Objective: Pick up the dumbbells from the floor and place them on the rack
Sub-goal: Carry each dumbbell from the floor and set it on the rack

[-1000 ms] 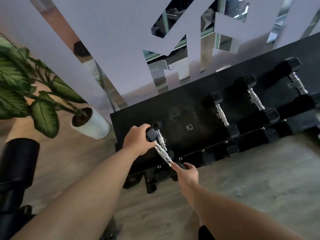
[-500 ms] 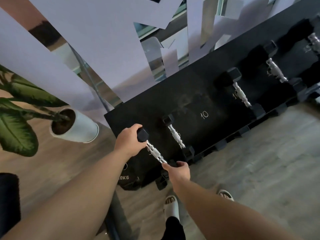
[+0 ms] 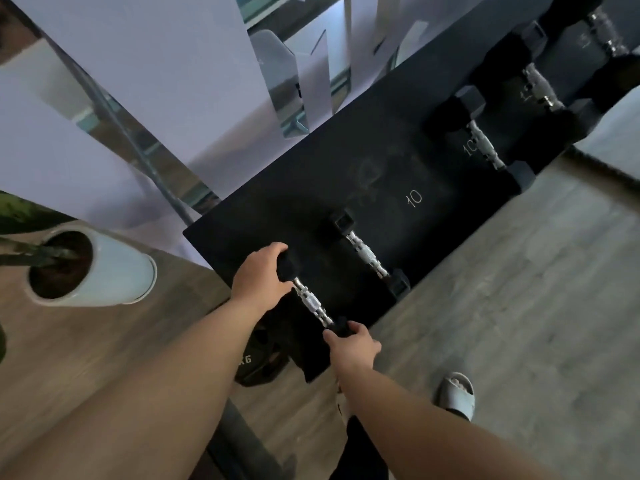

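Dumbbell (image 3: pixel 313 303) sits at the rack's (image 3: pixel 277 209) lower-left end, left hand (image 3: pixel 258 277) gripping its far head, right hand (image 3: pixel 353 344) closed on the near head. Four more dumbbells already rest further along the rack. Release remains. The floor's remaining dumbbells lie out of frame; the near head is mostly covered.

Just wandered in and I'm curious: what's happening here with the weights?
A person is putting a dumbbell onto a black rack. The left hand grips its far head and the right hand its near head, holding it over the rack's near left end. Another dumbbell already lies on the rack just beside it, with more farther along to the right. A potted plant stands on the floor at the left.
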{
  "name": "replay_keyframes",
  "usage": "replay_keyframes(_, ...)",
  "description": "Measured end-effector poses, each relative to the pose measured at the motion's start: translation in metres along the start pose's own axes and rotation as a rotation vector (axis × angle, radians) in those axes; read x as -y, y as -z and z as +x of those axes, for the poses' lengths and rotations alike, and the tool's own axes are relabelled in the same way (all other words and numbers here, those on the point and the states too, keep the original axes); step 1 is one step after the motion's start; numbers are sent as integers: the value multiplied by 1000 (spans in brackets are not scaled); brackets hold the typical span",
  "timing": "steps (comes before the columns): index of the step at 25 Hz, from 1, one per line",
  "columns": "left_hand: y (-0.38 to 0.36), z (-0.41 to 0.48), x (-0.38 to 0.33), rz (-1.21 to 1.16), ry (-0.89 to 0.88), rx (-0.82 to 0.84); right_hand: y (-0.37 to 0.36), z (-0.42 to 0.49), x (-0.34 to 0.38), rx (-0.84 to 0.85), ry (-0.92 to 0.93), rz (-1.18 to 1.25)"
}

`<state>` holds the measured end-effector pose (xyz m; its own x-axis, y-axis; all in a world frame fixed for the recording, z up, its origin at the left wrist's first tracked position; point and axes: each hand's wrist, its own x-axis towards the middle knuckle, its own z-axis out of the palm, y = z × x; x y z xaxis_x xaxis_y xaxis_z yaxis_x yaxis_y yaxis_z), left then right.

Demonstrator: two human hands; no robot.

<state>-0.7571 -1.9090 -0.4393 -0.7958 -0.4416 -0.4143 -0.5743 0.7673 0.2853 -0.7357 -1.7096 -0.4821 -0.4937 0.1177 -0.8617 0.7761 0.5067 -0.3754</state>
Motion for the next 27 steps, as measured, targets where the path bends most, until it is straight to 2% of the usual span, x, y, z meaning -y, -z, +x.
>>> replay_keyframes(4,-11,-6,7,-60,24,85,-5,-3,0,-8,212,-316)
replay_keyframes(11,-14,2,9,-53,17,87,5,18,5,109,434,-853)
replay_keyframes(13,-14,3,10,-66,20,81,7,23,6,145,487,-936)
replay_keyframes(19,-15,2,11,-81,14,88,2,27,2,212,494,-936)
replay_keyframes(23,-13,-2,12,-87,45,168,4,26,3,231,501,-970)
replay_keyframes(25,-7,-8,8,-86,71,200,17,26,5,222,493,-930)
replay_keyframes(27,2,-18,0,-38,36,154,39,25,11,185,508,-814)
